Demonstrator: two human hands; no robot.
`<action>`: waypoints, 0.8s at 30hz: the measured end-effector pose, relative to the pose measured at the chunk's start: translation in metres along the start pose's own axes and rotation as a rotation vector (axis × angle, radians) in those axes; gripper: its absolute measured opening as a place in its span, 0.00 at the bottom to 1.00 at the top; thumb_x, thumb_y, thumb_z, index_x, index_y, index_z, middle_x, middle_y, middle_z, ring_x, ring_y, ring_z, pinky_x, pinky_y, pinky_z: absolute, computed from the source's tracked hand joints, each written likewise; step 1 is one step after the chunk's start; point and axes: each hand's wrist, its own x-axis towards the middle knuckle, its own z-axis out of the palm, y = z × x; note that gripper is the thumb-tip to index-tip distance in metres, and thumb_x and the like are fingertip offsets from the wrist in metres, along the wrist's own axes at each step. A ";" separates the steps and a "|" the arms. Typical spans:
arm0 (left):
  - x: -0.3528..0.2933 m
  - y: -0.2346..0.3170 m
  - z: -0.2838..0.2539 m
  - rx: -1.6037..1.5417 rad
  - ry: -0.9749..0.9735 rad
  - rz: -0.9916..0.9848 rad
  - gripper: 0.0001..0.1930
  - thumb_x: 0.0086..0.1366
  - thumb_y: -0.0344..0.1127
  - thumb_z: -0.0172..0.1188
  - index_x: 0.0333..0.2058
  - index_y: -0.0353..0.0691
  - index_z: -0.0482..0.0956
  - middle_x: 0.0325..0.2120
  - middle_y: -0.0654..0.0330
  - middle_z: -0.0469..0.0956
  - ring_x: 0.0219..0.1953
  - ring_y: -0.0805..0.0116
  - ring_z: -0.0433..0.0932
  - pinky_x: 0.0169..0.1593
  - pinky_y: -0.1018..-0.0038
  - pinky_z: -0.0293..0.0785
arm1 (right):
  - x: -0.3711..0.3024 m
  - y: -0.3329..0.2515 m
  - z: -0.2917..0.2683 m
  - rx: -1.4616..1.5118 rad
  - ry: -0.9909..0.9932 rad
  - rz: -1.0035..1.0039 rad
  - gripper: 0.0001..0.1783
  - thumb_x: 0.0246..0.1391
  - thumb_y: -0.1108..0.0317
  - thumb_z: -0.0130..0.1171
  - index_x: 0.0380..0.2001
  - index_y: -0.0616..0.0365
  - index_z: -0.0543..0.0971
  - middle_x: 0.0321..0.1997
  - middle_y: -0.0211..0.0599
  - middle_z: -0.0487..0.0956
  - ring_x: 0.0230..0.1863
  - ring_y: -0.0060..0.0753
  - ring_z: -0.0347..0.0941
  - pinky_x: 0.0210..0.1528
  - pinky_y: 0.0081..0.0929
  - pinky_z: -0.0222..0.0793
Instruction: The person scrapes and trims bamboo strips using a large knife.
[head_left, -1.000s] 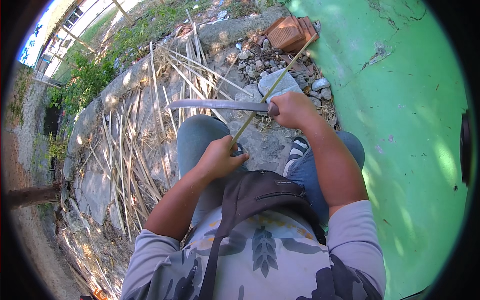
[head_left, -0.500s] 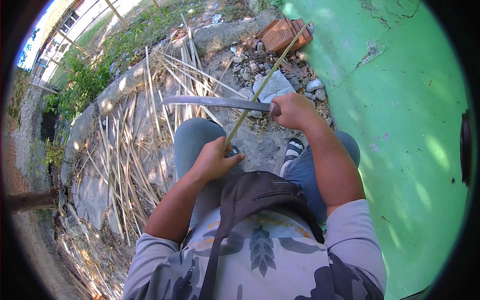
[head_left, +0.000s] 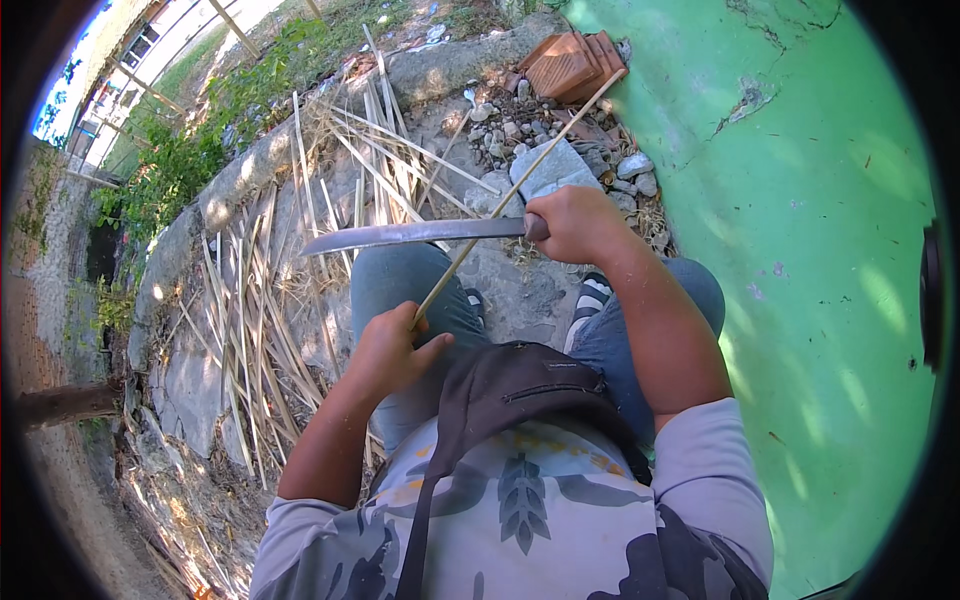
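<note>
My left hand is closed around the lower end of a thin pale strip, probably split bamboo, which slants up to the right past the stones. In my right hand is a machete, gripped by its short brown handle. Its long, slightly curved blade points left, above my knee, and crosses the strip just left of the handle. Whether the edge touches the strip I cannot tell.
Many loose pale strips lie on the concrete at left, with more ahead. A flat stone block, rubble and stacked orange tiles lie ahead. Green painted floor spreads at right.
My left hand has moved left and slightly nearer, drawing the strip along. The strip's visible face has gone from greenish to pale. The machete has shifted a little left and nearer.
</note>
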 end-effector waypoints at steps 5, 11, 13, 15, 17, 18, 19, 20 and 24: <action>0.006 -0.009 0.000 -0.142 0.000 -0.015 0.20 0.64 0.46 0.70 0.28 0.35 0.72 0.18 0.55 0.73 0.22 0.62 0.72 0.28 0.65 0.69 | 0.001 0.044 0.002 0.156 0.137 0.103 0.11 0.46 0.62 0.64 0.32 0.54 0.82 0.31 0.50 0.82 0.37 0.56 0.80 0.39 0.47 0.75; 0.007 -0.010 0.003 -0.251 0.039 -0.084 0.21 0.67 0.46 0.67 0.27 0.35 0.71 0.17 0.59 0.70 0.21 0.70 0.67 0.27 0.67 0.66 | 0.001 0.032 0.008 0.271 0.253 0.172 0.11 0.46 0.63 0.63 0.33 0.56 0.82 0.30 0.51 0.82 0.36 0.57 0.80 0.39 0.46 0.75; 0.006 -0.010 0.004 -0.257 0.043 -0.099 0.21 0.67 0.46 0.67 0.27 0.35 0.71 0.17 0.58 0.71 0.21 0.69 0.67 0.26 0.67 0.66 | 0.000 0.011 0.005 0.101 0.018 0.110 0.11 0.47 0.62 0.63 0.36 0.48 0.84 0.35 0.46 0.84 0.41 0.53 0.81 0.46 0.44 0.77; 0.004 -0.012 0.005 -0.172 0.050 -0.039 0.21 0.65 0.45 0.69 0.27 0.35 0.71 0.17 0.57 0.72 0.20 0.68 0.68 0.26 0.67 0.67 | 0.002 0.004 0.006 0.083 -0.015 0.072 0.11 0.47 0.62 0.62 0.36 0.48 0.84 0.35 0.46 0.84 0.41 0.53 0.81 0.46 0.45 0.77; 0.004 -0.011 0.005 -0.169 0.050 -0.023 0.21 0.64 0.45 0.70 0.28 0.35 0.71 0.17 0.56 0.72 0.20 0.67 0.68 0.27 0.67 0.67 | 0.003 0.010 0.007 0.065 -0.048 0.039 0.11 0.47 0.62 0.62 0.36 0.48 0.84 0.35 0.46 0.84 0.41 0.53 0.81 0.45 0.45 0.76; 0.004 -0.010 0.005 -0.166 0.051 -0.003 0.21 0.63 0.44 0.71 0.28 0.34 0.71 0.17 0.55 0.73 0.20 0.66 0.69 0.27 0.67 0.68 | 0.008 0.024 0.009 0.157 -0.039 0.133 0.11 0.47 0.62 0.62 0.36 0.47 0.84 0.35 0.46 0.84 0.41 0.53 0.81 0.45 0.46 0.76; 0.005 -0.009 0.006 -0.165 0.054 -0.001 0.21 0.63 0.44 0.71 0.28 0.34 0.71 0.17 0.55 0.73 0.20 0.66 0.69 0.27 0.67 0.68 | 0.014 0.033 0.009 0.245 -0.026 0.223 0.11 0.47 0.63 0.62 0.36 0.47 0.84 0.35 0.45 0.84 0.41 0.53 0.81 0.45 0.46 0.76; 0.007 -0.009 0.006 -0.155 0.053 -0.009 0.21 0.62 0.44 0.71 0.28 0.35 0.71 0.17 0.55 0.73 0.20 0.66 0.69 0.27 0.67 0.68 | 0.014 0.037 0.014 0.244 -0.022 0.223 0.11 0.47 0.63 0.62 0.36 0.47 0.84 0.35 0.45 0.84 0.41 0.53 0.81 0.45 0.46 0.76; 0.007 -0.010 0.008 -0.163 0.074 -0.040 0.21 0.61 0.44 0.72 0.28 0.35 0.71 0.18 0.55 0.73 0.21 0.66 0.70 0.27 0.66 0.68 | 0.010 0.026 0.022 0.219 0.028 0.151 0.11 0.47 0.63 0.62 0.35 0.48 0.84 0.36 0.45 0.84 0.41 0.52 0.81 0.45 0.45 0.76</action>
